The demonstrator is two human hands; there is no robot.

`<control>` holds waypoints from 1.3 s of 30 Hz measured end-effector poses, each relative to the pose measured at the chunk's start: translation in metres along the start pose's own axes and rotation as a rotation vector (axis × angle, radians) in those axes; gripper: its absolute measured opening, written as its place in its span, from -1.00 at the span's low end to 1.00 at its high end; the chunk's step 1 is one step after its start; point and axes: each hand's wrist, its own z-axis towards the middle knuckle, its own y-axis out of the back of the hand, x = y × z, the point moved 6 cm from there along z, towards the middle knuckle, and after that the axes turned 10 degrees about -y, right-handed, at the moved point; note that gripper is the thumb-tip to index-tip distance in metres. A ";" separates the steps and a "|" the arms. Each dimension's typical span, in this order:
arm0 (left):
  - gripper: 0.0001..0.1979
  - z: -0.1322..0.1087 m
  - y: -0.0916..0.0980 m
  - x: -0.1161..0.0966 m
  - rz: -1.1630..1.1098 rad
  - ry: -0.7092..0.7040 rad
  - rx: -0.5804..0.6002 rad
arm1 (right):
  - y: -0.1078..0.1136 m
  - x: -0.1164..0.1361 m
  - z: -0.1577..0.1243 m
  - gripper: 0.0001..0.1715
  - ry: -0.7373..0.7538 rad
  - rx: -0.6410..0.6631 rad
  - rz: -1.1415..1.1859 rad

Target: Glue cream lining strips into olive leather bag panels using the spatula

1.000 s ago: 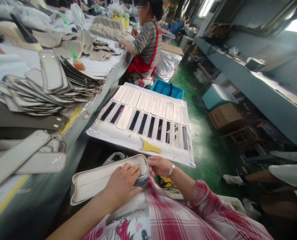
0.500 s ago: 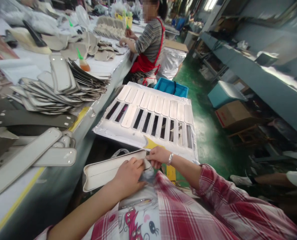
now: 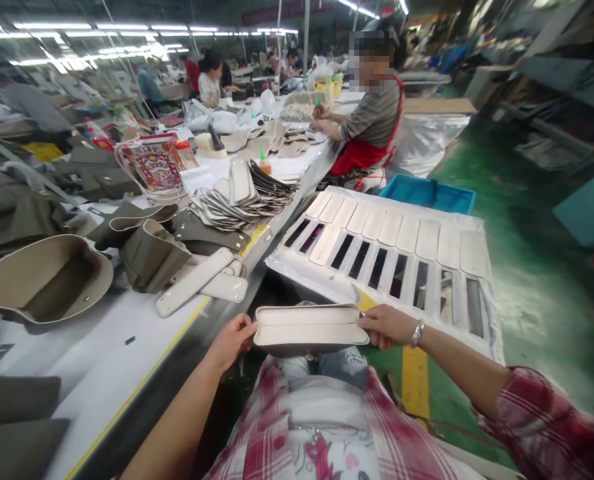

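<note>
A long cream leather bag piece (image 3: 307, 332) with a seam along its middle and a darker underside is held level above my lap. My left hand (image 3: 233, 341) pinches its left end between thumb and fingers. At the opposite end, my right hand (image 3: 387, 325) grips the corner. Beyond the piece lies a white-covered board (image 3: 321, 283) with rows of cream strips (image 3: 399, 232) and dark slots. On the table to the left, two pale straps with metal studs (image 3: 197, 283) lie crossed.
A pile of strap pieces (image 3: 227, 203) and grey-brown bag parts (image 3: 41, 280) cover the table (image 3: 141, 380). A glue bottle (image 3: 264, 163) stands behind the pile. A blue crate (image 3: 429, 195) sits past the board. A co-worker in a red apron (image 3: 367, 153) sits at the table's far side.
My left hand has gone from near the right end of the bag piece to its left end. The piece has turned level. The view has swung up and left.
</note>
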 end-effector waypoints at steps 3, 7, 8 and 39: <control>-0.64 0.010 -0.009 0.001 0.053 -0.024 0.075 | 0.003 -0.001 0.000 -0.62 -0.028 0.024 0.018; -0.64 0.029 0.001 -0.010 0.425 -0.050 0.231 | 0.007 -0.001 0.003 -0.58 -0.029 0.082 0.043; -0.67 0.035 0.001 -0.016 0.528 -0.059 0.289 | 0.009 -0.002 0.005 -0.57 -0.019 0.100 0.027; -0.56 0.053 -0.204 -0.038 1.549 -0.970 0.954 | 0.031 0.039 0.005 -0.60 0.617 -0.183 -0.357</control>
